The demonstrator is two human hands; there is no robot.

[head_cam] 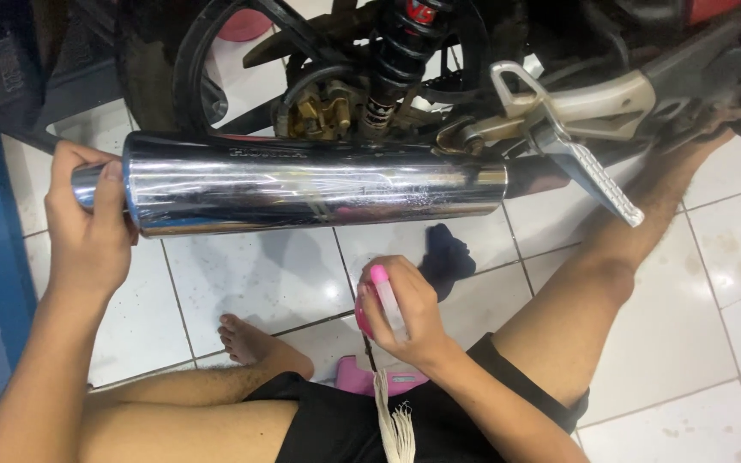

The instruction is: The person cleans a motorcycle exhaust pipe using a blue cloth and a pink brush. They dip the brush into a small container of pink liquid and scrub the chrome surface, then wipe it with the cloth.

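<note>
Your left hand (87,227) wraps closed around the tail end of the chrome exhaust muffler (315,193), level beside the motorcycle. Your right hand (405,313) grips a pink-capped spray bottle (381,300), its body mostly hidden by fingers.

motorcycle (473,51) cropped above, bottle (385,300) mostly hidden

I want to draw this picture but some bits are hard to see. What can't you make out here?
All in the head view:
- Pink bottle: mostly hidden by the right hand; only its cap and a side show.
- Tail end of the chrome exhaust pipe: covered by the left hand.
- Rear wheel: cut off by the top edge.
- Pink thing on the floor: partly behind the right wrist and shorts; kind unclear.
- Dark cloth: too crumpled to identify.
</note>
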